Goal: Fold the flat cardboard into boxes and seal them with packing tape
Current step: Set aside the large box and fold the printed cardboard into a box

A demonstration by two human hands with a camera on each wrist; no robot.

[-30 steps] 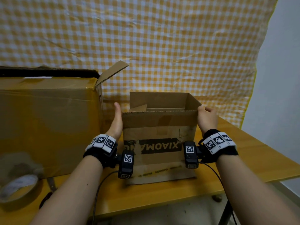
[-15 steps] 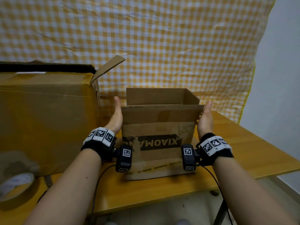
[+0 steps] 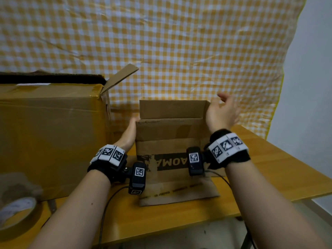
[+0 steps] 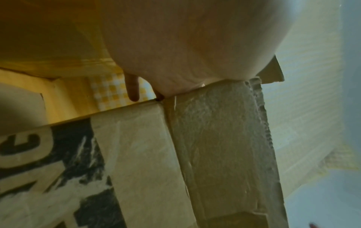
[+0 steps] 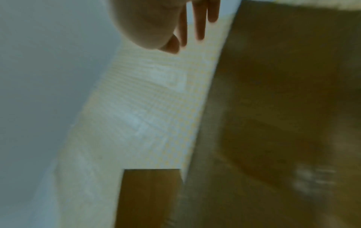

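A small brown cardboard box [image 3: 170, 141] with black upside-down lettering stands upright on the wooden table [image 3: 269, 169], its top flaps up and its near bottom flap lying flat toward me. My left hand [image 3: 130, 131] lies flat against the box's left side near the top corner; in the left wrist view the palm [image 4: 195, 54] rests on the box's edge [image 4: 215, 123]. My right hand [image 3: 221, 113] hovers open at the upper right corner, fingers spread, apart from the cardboard [image 5: 283, 108]. A roll of packing tape [image 3: 17, 215] lies at the near left.
A large taped carton [image 3: 50, 137] with one raised flap stands on the left, close to my left hand. A yellow checked cloth [image 3: 161, 51] hangs behind. The table's right edge is near, and a grey wall [image 3: 312, 87] lies beyond.
My right hand has lifted off the box's right side and risen to its upper right corner with fingers spread. The left hand stays against the left side.
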